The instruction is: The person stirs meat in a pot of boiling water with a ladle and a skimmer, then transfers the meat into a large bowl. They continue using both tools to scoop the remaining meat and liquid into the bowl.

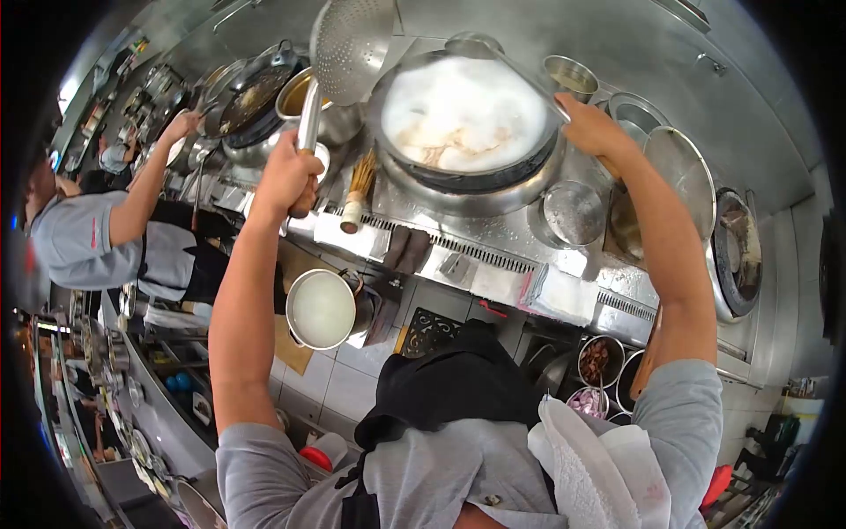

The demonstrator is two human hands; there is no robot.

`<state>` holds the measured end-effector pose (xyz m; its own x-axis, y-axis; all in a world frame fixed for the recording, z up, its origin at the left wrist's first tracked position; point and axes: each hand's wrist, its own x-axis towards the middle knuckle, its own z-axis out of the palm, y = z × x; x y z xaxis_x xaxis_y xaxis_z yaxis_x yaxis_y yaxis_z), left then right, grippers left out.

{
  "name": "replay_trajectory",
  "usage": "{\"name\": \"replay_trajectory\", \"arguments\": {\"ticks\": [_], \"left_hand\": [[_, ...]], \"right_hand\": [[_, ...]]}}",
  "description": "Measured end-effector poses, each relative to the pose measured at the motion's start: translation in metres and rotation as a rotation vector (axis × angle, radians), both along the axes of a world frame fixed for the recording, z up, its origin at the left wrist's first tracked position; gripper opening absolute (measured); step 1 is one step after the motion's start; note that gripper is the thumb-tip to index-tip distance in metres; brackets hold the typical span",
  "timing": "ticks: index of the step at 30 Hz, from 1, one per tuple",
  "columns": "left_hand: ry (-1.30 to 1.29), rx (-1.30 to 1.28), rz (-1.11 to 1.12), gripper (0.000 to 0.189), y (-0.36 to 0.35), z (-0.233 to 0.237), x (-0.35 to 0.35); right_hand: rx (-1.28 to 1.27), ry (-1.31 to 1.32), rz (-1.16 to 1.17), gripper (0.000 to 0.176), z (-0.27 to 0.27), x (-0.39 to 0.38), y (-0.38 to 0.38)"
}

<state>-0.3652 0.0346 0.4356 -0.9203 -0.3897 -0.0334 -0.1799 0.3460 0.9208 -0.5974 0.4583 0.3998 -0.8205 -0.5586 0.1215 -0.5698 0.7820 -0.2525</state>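
Observation:
My left hand [291, 178] is closed around the wooden-ended handle of a large perforated skimmer [357, 48], raised to the left of the wok. My right hand [592, 130] grips the handle of a ladle [473, 44], whose bowl is at the far rim of the wok. Between my hands, the wok [458, 182] sits on the range, full of white foam [467, 101] with brownish streaks near the front. A bamboo brush [359, 189] lies on the steel just right of my left hand. Beneath my right forearm, a round mesh strainer [683, 176] rests over a pot.
A metal bowl [573, 213] stands right of the wok, and a small pot [571, 78] behind it. Folded cloths [560, 295] lie along the front edge. A pot of pale liquid [320, 309] stands lower left. A co-worker [115, 220] works at another wok [251, 101] on the left.

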Motion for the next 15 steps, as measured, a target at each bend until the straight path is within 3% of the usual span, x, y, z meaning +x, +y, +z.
{"name": "replay_trajectory", "arguments": {"ticks": [2,5,8,9,12,13,15], "left_hand": [[-0.105,-0.117,0.000,0.070,0.004,-0.002,-0.039],[-0.053,-0.415,-0.045,0.070,-0.025,-0.047,-0.101],[-0.192,-0.498,-0.063,0.068,-0.041,-0.073,-0.140],[-0.276,-0.284,-0.114,0.067,-0.041,-0.076,-0.145],[-0.291,-0.208,-0.158,0.069,-0.067,-0.086,-0.162],[-0.303,-0.207,-0.131,0.070,-0.058,-0.064,-0.151],[-0.166,-0.252,-0.160,0.070,-0.061,-0.047,-0.147]], "right_hand": [[0.033,-0.181,-0.119,0.061,0.008,0.003,-0.005],[-0.002,-0.242,-0.181,0.062,-0.005,0.006,-0.001],[-0.133,-0.317,-0.198,0.062,-0.026,0.013,0.013],[-0.140,-0.378,-0.224,0.062,-0.025,0.019,0.014],[-0.211,-0.498,-0.311,0.064,-0.017,0.044,0.019],[-0.246,-0.532,-0.342,0.065,-0.017,0.051,0.017],[-0.202,-0.360,-0.295,0.065,-0.043,0.052,0.025]]}}
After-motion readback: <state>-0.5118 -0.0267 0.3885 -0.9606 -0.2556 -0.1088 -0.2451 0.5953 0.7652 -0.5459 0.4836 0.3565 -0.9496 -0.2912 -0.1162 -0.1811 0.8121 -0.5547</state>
